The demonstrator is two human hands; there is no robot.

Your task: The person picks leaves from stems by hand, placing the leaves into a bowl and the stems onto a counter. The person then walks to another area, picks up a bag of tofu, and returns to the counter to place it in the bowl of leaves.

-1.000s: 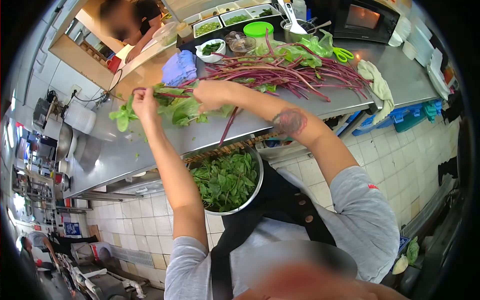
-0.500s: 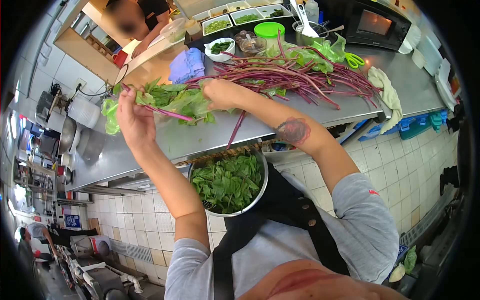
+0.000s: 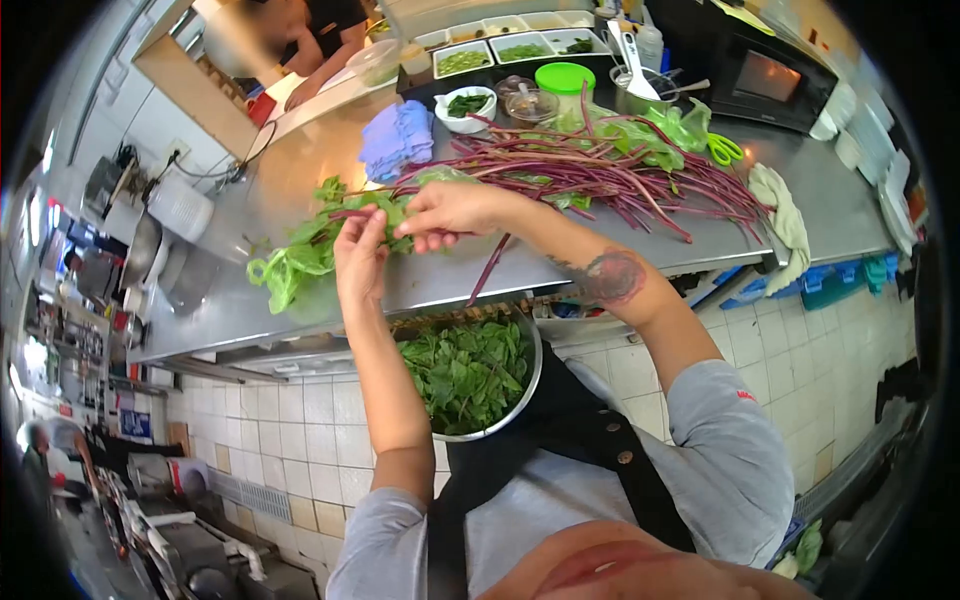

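Note:
Over the metal counter, my left hand pinches a purple-stemmed leafy green. My right hand is right beside it, fingers curled in at the leafy end; what it grips is partly hidden. Loose leafy greens lie on a light green plastic bag just behind and left of my left hand. A pile of long purple stems stretches across the counter to the right. Against my front, below the counter edge, rests a metal bowl full of picked green leaves.
Behind the stems are a blue cloth, a white bowl, a green-lidded tub and green scissors. A microwave stands at back right. A pale towel hangs over the counter edge. Another person is across the counter.
My left hand has moved right with the stem, close to my right hand. My right hand has left the plastic bag and come to the stem. The view has shifted slightly.

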